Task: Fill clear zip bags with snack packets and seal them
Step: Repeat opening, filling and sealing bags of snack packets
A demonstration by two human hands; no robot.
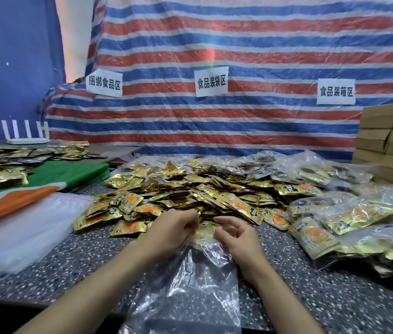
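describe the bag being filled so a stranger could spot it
Find the big heap of gold snack packets. Just in front lies a clear zip bag, its mouth between the left hand and right hand. Unlike the stuffed bags at right, it lies flat, nearly empty.

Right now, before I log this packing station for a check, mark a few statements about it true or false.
1. The left hand and right hand are at the mouth of the clear bag. True.
2. The loose packets are silver. False: they are gold.
3. The filled bags lie right of those packets. True.
4. The cardboard boxes stand at the far left. False: they are at the far right.
5. Three paper signs hang on the striped sheet. True.
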